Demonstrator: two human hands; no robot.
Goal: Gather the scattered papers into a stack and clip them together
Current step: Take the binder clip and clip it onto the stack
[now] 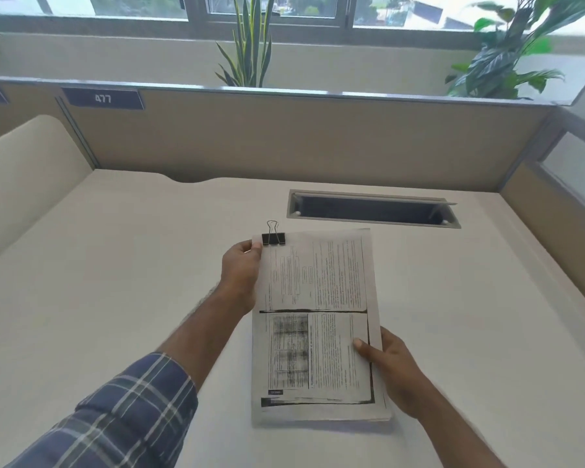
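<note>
A stack of printed papers (318, 319) is held just above the white desk (115, 282), its long side running away from me. A black binder clip (273, 238) with silver wire handles is clamped on the stack's far left corner. My left hand (242, 275) grips the stack's left edge right beside the clip, thumb on top. My right hand (390, 369) holds the near right edge, thumb pressed on the top sheet and fingers underneath.
A rectangular cable slot (372, 209) with its flap raised is set into the desk behind the papers. Beige partition walls (284, 140) enclose the desk at the back and both sides. Potted plants (250, 45) stand beyond the partition by the window.
</note>
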